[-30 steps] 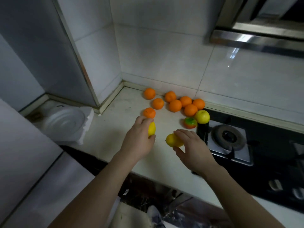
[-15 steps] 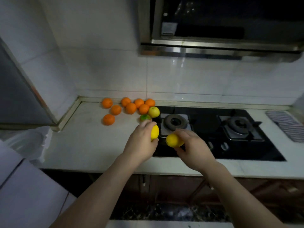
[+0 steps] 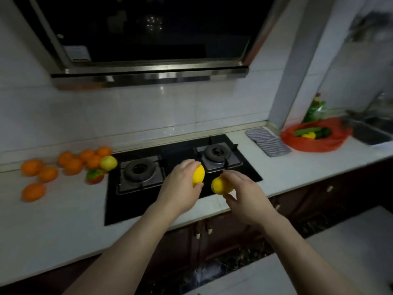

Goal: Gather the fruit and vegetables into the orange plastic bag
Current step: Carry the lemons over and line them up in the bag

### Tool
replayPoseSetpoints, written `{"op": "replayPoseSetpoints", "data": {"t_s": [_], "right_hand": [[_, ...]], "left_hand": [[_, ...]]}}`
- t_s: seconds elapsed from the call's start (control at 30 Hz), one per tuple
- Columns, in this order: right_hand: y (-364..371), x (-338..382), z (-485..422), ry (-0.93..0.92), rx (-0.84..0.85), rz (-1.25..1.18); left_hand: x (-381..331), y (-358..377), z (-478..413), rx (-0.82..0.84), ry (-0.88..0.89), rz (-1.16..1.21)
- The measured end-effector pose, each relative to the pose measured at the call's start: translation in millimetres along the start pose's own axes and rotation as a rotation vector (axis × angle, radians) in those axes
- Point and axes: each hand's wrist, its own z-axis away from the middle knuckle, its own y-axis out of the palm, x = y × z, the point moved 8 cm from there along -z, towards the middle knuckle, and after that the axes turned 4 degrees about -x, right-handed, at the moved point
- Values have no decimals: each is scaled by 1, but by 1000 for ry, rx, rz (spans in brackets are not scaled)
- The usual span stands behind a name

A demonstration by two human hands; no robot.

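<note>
While L hand [image 3: 180, 187], R hand [image 3: 245, 195] grip lemons [image 3: 199, 173], hood label [image 3: 77, 53] illegible.

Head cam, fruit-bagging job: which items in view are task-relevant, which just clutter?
Job: left hand gripping a lemon; right hand gripping a second lemon; orange plastic bag; oranges, yellow-green apple, red-green fruit on the counter.
Lying about: striped cloth; gas hob; range hood; sink; green bottle.
</note>
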Motion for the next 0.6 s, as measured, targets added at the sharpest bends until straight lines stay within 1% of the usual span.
{"op": "replayPoseSetpoints", "data": {"t_s": [0.3,0.6], "right_hand": [[-86,-130,46,144,-94,85],[-135,-209,69,267,-155,135]], "left_hand": [[-125,101,-41,100,137,78],[-211,162,-83,166,282,152]]}}
